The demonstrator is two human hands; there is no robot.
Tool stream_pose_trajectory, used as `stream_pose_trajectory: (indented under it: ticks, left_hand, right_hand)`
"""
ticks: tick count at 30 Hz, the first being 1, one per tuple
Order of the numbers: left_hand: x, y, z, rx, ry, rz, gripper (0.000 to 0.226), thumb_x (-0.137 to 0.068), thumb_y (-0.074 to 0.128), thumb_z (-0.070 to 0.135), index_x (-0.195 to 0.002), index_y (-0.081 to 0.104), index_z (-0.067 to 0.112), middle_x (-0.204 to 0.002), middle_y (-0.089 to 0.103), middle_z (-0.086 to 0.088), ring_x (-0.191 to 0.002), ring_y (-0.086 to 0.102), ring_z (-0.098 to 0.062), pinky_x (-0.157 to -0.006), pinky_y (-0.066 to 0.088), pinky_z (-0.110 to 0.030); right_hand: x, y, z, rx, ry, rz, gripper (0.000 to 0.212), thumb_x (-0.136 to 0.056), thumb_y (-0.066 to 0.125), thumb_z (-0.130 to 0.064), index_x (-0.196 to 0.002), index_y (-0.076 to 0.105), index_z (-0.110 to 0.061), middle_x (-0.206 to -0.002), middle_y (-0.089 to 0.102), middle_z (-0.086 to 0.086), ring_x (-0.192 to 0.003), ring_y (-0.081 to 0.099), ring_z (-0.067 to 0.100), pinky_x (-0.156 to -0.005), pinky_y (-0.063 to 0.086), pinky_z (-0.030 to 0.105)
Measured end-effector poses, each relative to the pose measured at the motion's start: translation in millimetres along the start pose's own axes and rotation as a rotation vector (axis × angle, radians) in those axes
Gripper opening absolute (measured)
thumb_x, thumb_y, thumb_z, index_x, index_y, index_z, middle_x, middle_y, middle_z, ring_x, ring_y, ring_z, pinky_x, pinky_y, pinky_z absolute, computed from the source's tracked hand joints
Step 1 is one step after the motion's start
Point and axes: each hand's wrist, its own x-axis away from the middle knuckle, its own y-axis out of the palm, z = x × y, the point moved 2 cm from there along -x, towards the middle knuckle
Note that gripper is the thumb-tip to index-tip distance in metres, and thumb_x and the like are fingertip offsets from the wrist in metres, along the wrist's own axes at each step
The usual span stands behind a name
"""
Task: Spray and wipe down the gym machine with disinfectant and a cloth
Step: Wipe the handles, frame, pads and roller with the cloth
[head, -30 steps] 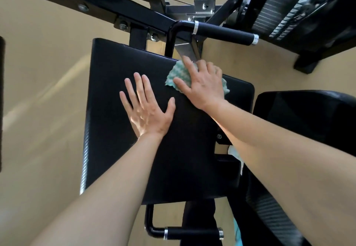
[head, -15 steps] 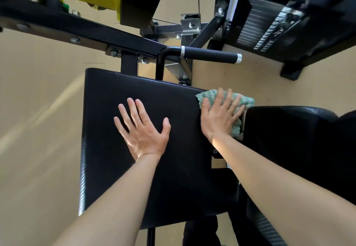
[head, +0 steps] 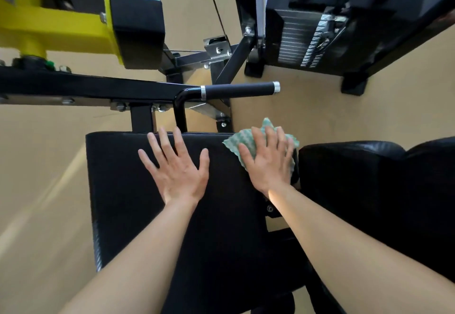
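Observation:
A black padded pad (head: 123, 190) of the gym machine fills the middle of the head view. My left hand (head: 178, 168) lies flat on it with fingers spread and nothing in it. My right hand (head: 267, 161) presses a green-and-white patterned cloth (head: 236, 141) flat against the pad's far right corner; the cloth sticks out past my fingers and over the edge. No spray bottle is in view.
A black foam-grip handle (head: 238, 89) juts right just beyond the pad. A black frame bar (head: 86, 86), a yellow bracket (head: 61, 33) and a weight stack (head: 302, 40) lie farther off. Another black cushion (head: 369, 183) sits on the right. Tan floor (head: 37, 178) surrounds everything.
My right hand slid the cloth from the pad's far middle to its right corner. My left hand stayed flat on the pad. The camera tilted up, showing more of the frame.

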Motion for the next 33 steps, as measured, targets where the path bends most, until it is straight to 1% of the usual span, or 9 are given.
stream_pose_trajectory:
  ticks: [5,8,13,19,21,23,26,30,33]
  left_hand:
    - [1,3,2,-0.031,-0.012,0.015,0.084,-0.100,0.031,0.063,-0.163,0.017,0.010,-0.170,0.010,-0.020,-0.159,0.001,-0.040,-0.124,0.004,-0.067]
    - [2,3,2,-0.039,-0.016,0.018,0.085,-0.098,0.031,0.063,-0.163,0.018,0.010,-0.170,0.011,-0.020,-0.158,0.002,-0.041,-0.124,0.004,-0.067]
    - [2,4,4,-0.055,-0.028,0.021,0.084,-0.098,0.032,0.061,-0.163,0.019,0.009,-0.169,0.012,-0.022,-0.158,0.004,-0.044,-0.124,0.004,-0.068]
    - [2,5,2,-0.039,-0.013,0.039,0.081,-0.098,0.035,0.061,-0.161,0.023,0.011,-0.169,0.016,-0.020,-0.158,0.007,-0.044,-0.123,0.006,-0.069]
    - [2,5,1,-0.037,-0.010,0.042,0.081,-0.098,0.035,0.061,-0.161,0.024,0.011,-0.169,0.017,-0.019,-0.157,0.007,-0.044,-0.123,0.006,-0.069]
    - [2,5,1,-0.037,-0.006,0.042,0.081,-0.098,0.036,0.061,-0.162,0.023,0.012,-0.169,0.016,-0.019,-0.158,0.007,-0.044,-0.123,0.006,-0.069]
    - [2,4,1,-0.036,-0.009,0.038,0.081,-0.099,0.035,0.062,-0.162,0.022,0.012,-0.170,0.015,-0.018,-0.158,0.006,-0.044,-0.123,0.006,-0.068]
    - [5,2,-4,0.002,0.000,0.047,0.078,-0.102,0.034,0.061,-0.164,0.022,0.015,-0.172,0.015,-0.014,-0.159,0.006,-0.040,-0.126,0.005,-0.064]
    - [15,-4,-10,0.142,-0.009,0.102,0.067,-0.101,0.047,0.047,-0.159,0.037,0.017,-0.170,0.025,-0.012,-0.158,0.017,-0.036,-0.127,0.015,-0.057]
  right_hand:
    - [12,7,11,-0.164,0.267,0.050,0.078,-0.099,0.026,-0.072,-0.164,0.005,-0.034,-0.171,-0.017,0.001,-0.157,-0.018,0.031,-0.125,0.016,0.052]
    - [13,13,3,-0.155,0.297,0.068,0.076,-0.099,0.020,-0.070,-0.164,0.002,-0.034,-0.172,-0.017,0.001,-0.156,-0.021,0.033,-0.125,0.010,0.055]
    - [14,15,-30,-0.057,0.052,0.019,0.073,-0.102,0.015,-0.065,-0.165,0.000,-0.032,-0.173,-0.007,-0.008,-0.154,-0.030,0.030,-0.123,-0.021,0.053]
    - [9,10,-24,0.003,-0.218,-0.060,0.070,-0.103,0.019,-0.066,-0.164,-0.003,-0.038,-0.172,-0.014,-0.011,-0.156,-0.026,0.021,-0.126,-0.013,0.053]
    - [9,6,4,-0.040,-0.081,-0.044,0.074,-0.100,0.020,-0.072,-0.163,-0.002,-0.040,-0.171,-0.018,-0.009,-0.156,-0.025,0.023,-0.127,-0.011,0.050]
    - [12,3,23,-0.174,0.121,-0.050,0.078,-0.099,0.023,-0.072,-0.163,-0.005,-0.036,-0.170,-0.025,-0.007,-0.155,-0.027,0.024,-0.126,0.004,0.050]
    - [16,5,23,-0.224,0.227,-0.034,0.082,-0.102,0.026,-0.065,-0.163,-0.013,-0.027,-0.169,-0.029,-0.004,-0.155,-0.028,0.025,-0.125,0.017,0.046]
    - [16,15,16,-0.126,0.138,0.031,0.072,-0.106,0.015,-0.057,-0.162,-0.014,-0.022,-0.171,-0.022,-0.001,-0.155,-0.026,0.030,-0.127,0.000,0.051]
    - [19,19,8,0.007,0.017,0.023,0.070,-0.103,0.006,-0.053,-0.163,-0.014,-0.022,-0.172,-0.019,-0.002,-0.155,-0.025,0.031,-0.125,-0.016,0.050]
